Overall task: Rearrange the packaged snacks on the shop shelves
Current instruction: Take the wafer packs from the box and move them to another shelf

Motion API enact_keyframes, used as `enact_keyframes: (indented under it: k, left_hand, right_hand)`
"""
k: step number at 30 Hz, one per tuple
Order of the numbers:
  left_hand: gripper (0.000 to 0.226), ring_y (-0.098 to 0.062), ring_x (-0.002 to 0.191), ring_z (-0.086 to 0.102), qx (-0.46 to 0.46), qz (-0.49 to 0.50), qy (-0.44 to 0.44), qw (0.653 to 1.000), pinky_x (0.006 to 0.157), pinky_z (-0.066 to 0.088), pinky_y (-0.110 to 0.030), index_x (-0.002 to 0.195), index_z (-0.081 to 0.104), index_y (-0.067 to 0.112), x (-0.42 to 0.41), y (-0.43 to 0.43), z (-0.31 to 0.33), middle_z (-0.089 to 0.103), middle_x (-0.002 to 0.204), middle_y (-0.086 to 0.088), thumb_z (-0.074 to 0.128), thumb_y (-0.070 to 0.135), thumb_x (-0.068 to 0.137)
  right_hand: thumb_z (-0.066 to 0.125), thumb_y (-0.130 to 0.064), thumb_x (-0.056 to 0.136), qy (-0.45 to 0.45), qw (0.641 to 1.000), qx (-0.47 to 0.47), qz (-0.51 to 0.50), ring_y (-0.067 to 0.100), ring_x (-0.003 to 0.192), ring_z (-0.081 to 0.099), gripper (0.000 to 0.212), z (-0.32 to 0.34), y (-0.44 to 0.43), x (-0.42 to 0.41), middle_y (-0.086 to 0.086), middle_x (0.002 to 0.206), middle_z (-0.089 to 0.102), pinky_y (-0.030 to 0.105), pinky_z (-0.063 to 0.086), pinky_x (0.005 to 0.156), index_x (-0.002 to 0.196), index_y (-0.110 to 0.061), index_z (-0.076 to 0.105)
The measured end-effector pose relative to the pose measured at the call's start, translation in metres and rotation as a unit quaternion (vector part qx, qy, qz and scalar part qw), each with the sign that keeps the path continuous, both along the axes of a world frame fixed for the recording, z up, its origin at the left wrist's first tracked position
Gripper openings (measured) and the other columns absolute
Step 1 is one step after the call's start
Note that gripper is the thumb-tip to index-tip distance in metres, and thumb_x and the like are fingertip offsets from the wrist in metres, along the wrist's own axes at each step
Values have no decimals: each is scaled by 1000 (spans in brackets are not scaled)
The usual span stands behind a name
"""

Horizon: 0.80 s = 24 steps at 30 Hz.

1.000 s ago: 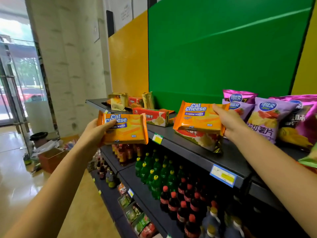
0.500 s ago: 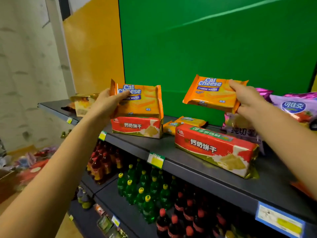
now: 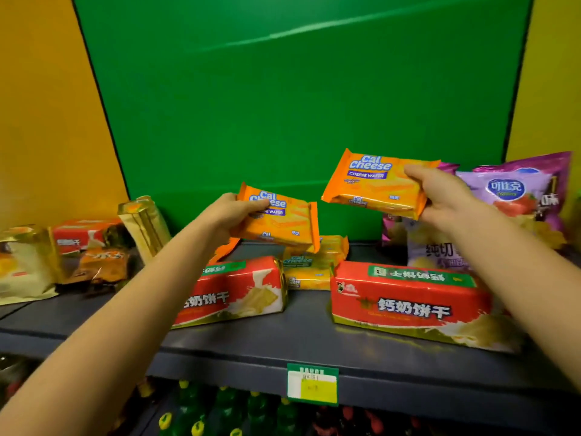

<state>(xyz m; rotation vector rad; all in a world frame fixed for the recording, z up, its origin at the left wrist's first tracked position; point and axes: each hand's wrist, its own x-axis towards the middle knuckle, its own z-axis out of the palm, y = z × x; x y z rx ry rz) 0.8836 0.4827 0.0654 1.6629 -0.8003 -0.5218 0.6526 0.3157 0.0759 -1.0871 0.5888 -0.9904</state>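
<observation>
Nearest the camera, a price tag [image 3: 312, 384] hangs on the front lip of the grey shelf [image 3: 283, 344], with bottles [image 3: 195, 416] on the level below. Two bare forearms reach up over that lip. On the shelf lie two red biscuit packs: the left red pack [image 3: 239, 294] partly under the left forearm, the right red pack [image 3: 408, 300] beside the right forearm.

Above them, the left hand [image 3: 226, 215] grips the left wafer pack [image 3: 279, 218] by its left end, thumb across the printed face and fingers closed behind; the pack juts rightward from the grip, tilted, clear of the shelf. The right hand [image 3: 440, 196] pinches the right wafer pack [image 3: 374, 184] at its right end, thumb on top and fingers under; the pack juts leftward, held higher than the other. The two packs are apart.

Behind the red packs, more wafer packs [image 3: 317, 262] lie stacked on the shelf. Farther back stand purple crisp bags [image 3: 509, 196] at right and gold packets [image 3: 144, 225] at left, against a green panel [image 3: 283, 89].
</observation>
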Motion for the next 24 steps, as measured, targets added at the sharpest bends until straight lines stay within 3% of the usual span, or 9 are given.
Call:
enact_keyframes:
  k: [5,10,14,16,19,21,23,24]
  left_hand:
    - [15,-8,37,60,78,-51,7,996,43,53,-23,81,55,7,15,-36,-15,67,61,-5,68,14,82]
    - [16,-8,33,58,126,-84,-3,988,36,49,-20,78,52,6,20,-52,-31,64,42,1,67,11,83]
    - [24,-14,50,57,193,-105,-55,974,53,48,-23,70,53,12,29,-53,-38,64,63,-5,69,25,81]
    - [32,-10,40,51,249,-122,-100,956,45,41,-16,62,52,14,35,-51,-38,59,50,0,67,33,82]
    - [34,-4,31,47,297,-156,-130,933,39,36,-11,63,53,14,37,-53,-40,54,37,8,64,38,83]
    - [32,-9,46,57,310,-179,-136,924,49,46,-16,78,61,9,38,-57,-44,64,56,2,65,40,82]
    - [54,-25,78,68,329,-194,-155,911,78,56,-36,99,66,3,37,-58,-47,71,91,-10,68,52,74]
    - [65,-31,93,68,345,-197,-171,902,90,53,-47,104,66,4,37,-59,-48,71,104,-14,68,59,69]
  right_hand:
    - [50,-17,95,30,998,-5,-49,8,31,59,18,2,-4,9,-4,36,60,25,46,28,77,-15,49]
    - [50,-17,95,63,997,-18,-47,8,30,58,18,4,-8,30,-4,35,60,24,45,28,77,-15,49]
    - [54,-17,92,109,992,-45,-48,4,27,54,18,-3,-12,55,-6,34,58,17,42,27,75,-14,49]
    - [57,-19,90,152,984,-68,-58,2,25,51,15,-10,-15,68,0,46,63,15,40,27,79,-14,49]
    - [55,-15,91,191,976,-92,-54,5,29,53,20,-16,-20,85,5,68,54,16,40,29,74,-11,45]
    - [51,-12,91,217,970,-104,-38,13,47,55,21,-17,-23,94,5,69,50,22,44,38,71,-13,44]
    - [46,-10,91,240,964,-110,-22,16,58,47,20,-19,-27,104,5,69,46,28,42,51,72,-14,44]
    - [44,-9,90,251,961,-111,-13,16,59,46,19,-20,-30,109,5,69,45,27,41,53,72,-14,43]
